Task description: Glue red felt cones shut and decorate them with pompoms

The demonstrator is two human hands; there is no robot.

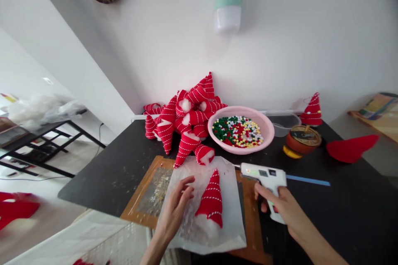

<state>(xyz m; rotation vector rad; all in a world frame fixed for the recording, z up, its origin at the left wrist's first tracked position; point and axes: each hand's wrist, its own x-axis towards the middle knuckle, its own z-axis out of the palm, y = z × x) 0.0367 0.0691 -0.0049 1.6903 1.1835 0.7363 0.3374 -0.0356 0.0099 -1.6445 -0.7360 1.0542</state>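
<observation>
In my right hand (276,205) is a white glue gun (264,178), its nozzle pointing left over the paper. A blue glue stick (307,181) sticks out of its back end. My left hand (180,203) holds nothing, fingers apart and slightly curled, just left of a red felt cone (213,198). White cord winds around that cone, and white stuffing (207,225) shows at its wide end. The cone lies on a sheet of white paper (231,219), tip pointing away from me. Under the paper is a brown-edged board (137,201).
Several stuffed red cones (189,120) are heaped at the back. Beside them stands a pink basket (214,143) of small coloured pompoms. Further right are a clay pot (303,138), a clear container (280,122), a decorated cone (312,109) and a plain red felt piece (351,149).
</observation>
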